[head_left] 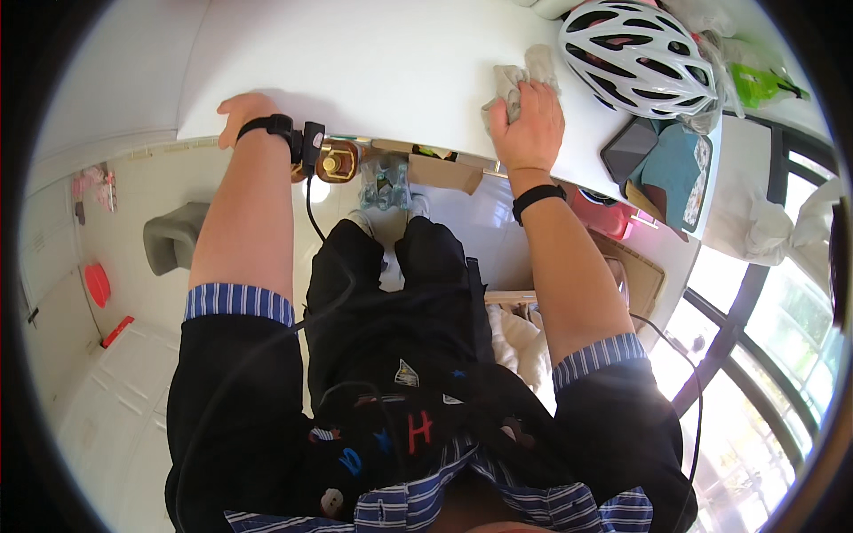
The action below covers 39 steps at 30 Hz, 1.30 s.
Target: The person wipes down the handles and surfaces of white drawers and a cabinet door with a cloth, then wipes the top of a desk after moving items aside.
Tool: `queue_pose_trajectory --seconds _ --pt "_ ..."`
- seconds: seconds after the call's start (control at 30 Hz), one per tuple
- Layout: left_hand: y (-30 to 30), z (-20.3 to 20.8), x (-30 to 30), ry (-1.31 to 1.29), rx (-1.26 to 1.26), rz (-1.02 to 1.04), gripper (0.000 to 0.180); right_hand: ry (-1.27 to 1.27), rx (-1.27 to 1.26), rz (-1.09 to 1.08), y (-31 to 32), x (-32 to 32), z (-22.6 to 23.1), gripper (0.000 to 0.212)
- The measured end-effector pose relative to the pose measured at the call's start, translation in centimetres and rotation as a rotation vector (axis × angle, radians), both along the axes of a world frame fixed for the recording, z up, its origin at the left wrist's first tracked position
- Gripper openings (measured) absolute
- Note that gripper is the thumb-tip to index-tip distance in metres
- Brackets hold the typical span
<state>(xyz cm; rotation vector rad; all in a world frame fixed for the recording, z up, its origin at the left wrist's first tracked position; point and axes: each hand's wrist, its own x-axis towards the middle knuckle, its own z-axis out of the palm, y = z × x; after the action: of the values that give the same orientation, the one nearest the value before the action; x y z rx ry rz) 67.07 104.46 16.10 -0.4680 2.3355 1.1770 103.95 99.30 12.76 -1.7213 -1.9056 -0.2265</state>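
A pale grey crumpled cloth (507, 82) lies on the white tabletop (355, 71). My right hand (533, 124) presses down on it, fingers bent over it and thumb to the left; part of the cloth sticks out past the fingertips. My left hand (247, 114) rests at the near left edge of the table and holds nothing that I can see. Its visible fingers stand apart, one on the top and one pointing down by the edge; the others are hidden. A black strap with a small device (306, 147) sits on my left wrist, and a black band (538, 201) is on the right.
A white bicycle helmet (635, 58) stands at the far right, with a dark phone (629, 149) and a teal pouch (671, 169) nearer. Below the table are bottles (384, 182), an amber-coloured container (339, 163) and a red box (597, 213). A grey stool (169, 238) stands left.
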Motion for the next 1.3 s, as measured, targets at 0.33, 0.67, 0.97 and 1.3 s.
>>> queue_pose_trajectory --seconds 0.33,0.67,0.97,1.3 --pt "-0.3 -2.3 0.2 0.005 0.091 0.005 0.062 0.111 -0.238 0.130 1.8 -6.3 2.5 0.043" --pt "-0.1 -2.4 -1.5 -0.046 -0.017 -0.147 0.070 0.014 -0.220 -0.254 -2.4 1.0 2.4 0.028" --pt "-0.3 -1.6 -1.0 -0.043 0.134 -0.070 0.070 0.012 -0.146 -0.295 -2.3 0.9 2.1 0.017" --pt "-9.5 1.3 14.2 0.959 0.678 -1.343 0.033 0.053 -0.179 -0.289 -2.0 1.3 1.8 0.017"
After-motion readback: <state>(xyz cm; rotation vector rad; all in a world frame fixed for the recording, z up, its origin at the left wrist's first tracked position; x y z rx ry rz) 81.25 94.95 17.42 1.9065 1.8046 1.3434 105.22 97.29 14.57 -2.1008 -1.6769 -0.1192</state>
